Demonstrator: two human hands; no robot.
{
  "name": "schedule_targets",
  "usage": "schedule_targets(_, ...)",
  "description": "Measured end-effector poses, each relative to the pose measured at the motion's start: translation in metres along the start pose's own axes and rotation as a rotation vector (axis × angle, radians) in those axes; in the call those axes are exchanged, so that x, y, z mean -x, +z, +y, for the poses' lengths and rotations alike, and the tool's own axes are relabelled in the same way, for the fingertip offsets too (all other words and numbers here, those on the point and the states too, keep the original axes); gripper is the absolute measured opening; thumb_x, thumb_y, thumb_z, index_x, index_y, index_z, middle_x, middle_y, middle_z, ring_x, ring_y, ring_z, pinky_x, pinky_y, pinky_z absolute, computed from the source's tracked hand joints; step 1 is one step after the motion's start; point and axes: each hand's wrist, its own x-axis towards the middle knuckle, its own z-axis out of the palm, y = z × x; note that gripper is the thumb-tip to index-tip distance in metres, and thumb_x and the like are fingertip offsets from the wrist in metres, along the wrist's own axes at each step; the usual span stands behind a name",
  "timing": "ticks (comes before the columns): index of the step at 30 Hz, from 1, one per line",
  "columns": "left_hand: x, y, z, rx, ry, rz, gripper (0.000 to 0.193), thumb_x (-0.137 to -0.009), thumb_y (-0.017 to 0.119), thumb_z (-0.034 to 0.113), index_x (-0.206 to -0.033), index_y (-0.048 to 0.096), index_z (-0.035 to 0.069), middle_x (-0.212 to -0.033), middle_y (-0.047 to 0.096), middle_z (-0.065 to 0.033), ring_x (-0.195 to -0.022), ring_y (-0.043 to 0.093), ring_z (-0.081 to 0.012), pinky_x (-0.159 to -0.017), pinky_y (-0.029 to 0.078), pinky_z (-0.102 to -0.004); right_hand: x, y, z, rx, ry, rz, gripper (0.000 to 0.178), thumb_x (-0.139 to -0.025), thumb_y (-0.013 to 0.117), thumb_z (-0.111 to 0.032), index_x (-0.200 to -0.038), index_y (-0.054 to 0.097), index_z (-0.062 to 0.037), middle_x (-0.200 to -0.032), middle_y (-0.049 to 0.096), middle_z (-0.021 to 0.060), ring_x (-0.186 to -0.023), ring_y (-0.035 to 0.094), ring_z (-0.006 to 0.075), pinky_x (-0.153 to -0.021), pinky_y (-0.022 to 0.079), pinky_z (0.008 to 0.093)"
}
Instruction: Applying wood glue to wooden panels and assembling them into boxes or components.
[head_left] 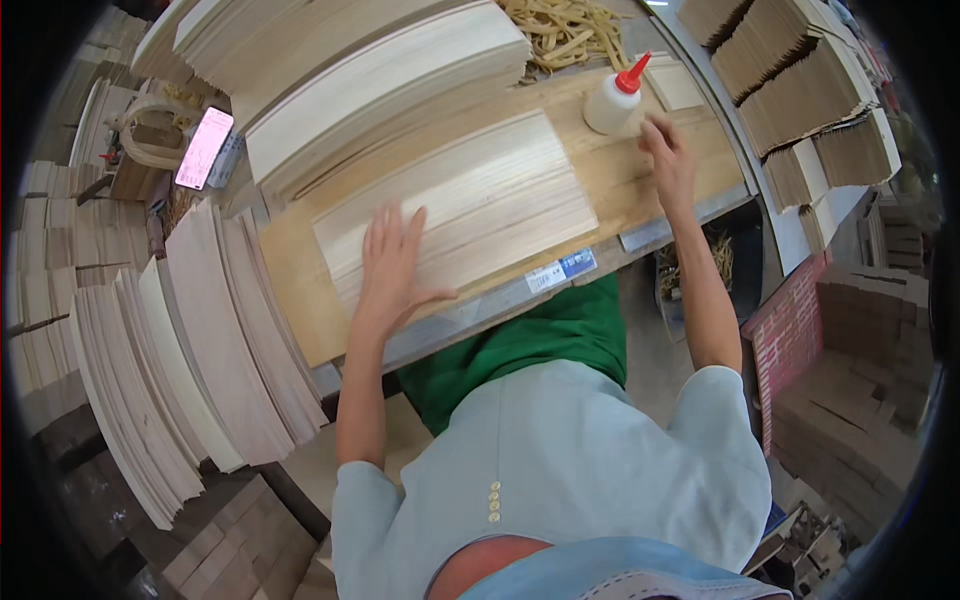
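Note:
A pale wooden sheet (480, 195) lies flat on the brown workboard (300, 320). My left hand (392, 268) rests flat on the sheet's near left part with fingers spread. Farther right, my right hand (668, 160) reaches to the board beside a white glue bottle with a red nozzle (615, 100); its fingers are close to the bottle's base but grip nothing that I can see.
Stacks of thin wood sheets (190, 360) stand on the left and at the back (370, 80). A pile of rubber bands (565, 35) lies behind the bottle. Brown card stacks (810, 90) fill the right side. A pink-lit phone (203, 148) sits at the far left.

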Motion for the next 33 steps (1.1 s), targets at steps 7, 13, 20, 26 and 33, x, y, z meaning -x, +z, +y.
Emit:
schedule_targets(7,-0.012,0.012,-0.004,-0.010,-0.021,-0.098,0.110,-0.054,0.083,0.048,-0.144,0.033,0.011,-0.152,0.017,-0.0235,-0.140,0.013,-0.0429,-0.114,0.015,-0.0507,-0.025,0.039,0.014,-0.090,-0.238,-0.186,0.081,-0.075,0.077,-0.021,-0.141,0.033,-0.0046,-0.128,0.053,0.0119,-0.113,0.054,0.0230,-0.095,0.043,0.0335)
schedule_targets(13,-0.013,0.019,-0.009,-0.040,-0.007,-0.077,0.111,-0.055,0.081,0.054,-0.145,0.032,0.010,-0.153,0.015,-0.0229,-0.141,0.011,-0.0426,-0.114,0.014,-0.0508,-0.035,0.046,0.018,-0.011,-0.191,-0.132,0.072,-0.073,0.078,-0.020,-0.134,0.042,-0.0041,-0.122,0.057,0.0121,-0.110,0.056,0.0219,-0.094,0.043,0.0331)
schedule_targets(20,-0.013,0.022,-0.011,-0.025,0.006,-0.071,0.111,-0.055,0.081,0.055,-0.144,0.033,0.010,-0.153,0.014,-0.0235,-0.142,0.008,-0.0414,-0.114,0.013,-0.0506,-0.038,0.044,0.029,0.051,-0.223,-0.092,0.066,-0.074,0.076,-0.019,-0.129,0.045,-0.0008,-0.118,0.059,0.0133,-0.108,0.057,0.0227,-0.093,0.043,0.0335)
schedule_targets(26,-0.011,0.019,-0.012,-0.001,-0.003,-0.082,0.110,-0.056,0.080,0.056,-0.144,0.033,0.010,-0.153,0.014,-0.0228,-0.142,0.008,-0.0409,-0.115,0.013,-0.0500,-0.031,0.049,0.019,0.043,-0.224,-0.086,0.068,-0.075,0.074,-0.014,-0.132,0.041,0.0002,-0.121,0.057,0.0133,-0.110,0.055,0.0235,-0.095,0.043,0.0349)
schedule_targets(33,-0.013,0.019,-0.013,-0.005,0.002,-0.103,0.110,-0.056,0.079,0.056,-0.145,0.032,0.010,-0.153,0.013,-0.0239,-0.141,0.007,-0.0442,-0.113,0.013,-0.0532,-0.036,0.048,0.024,-0.001,-0.224,-0.084,0.066,-0.075,0.073,-0.012,-0.131,0.041,0.0005,-0.120,0.057,0.0137,-0.109,0.056,0.0239,-0.094,0.043,0.0350)
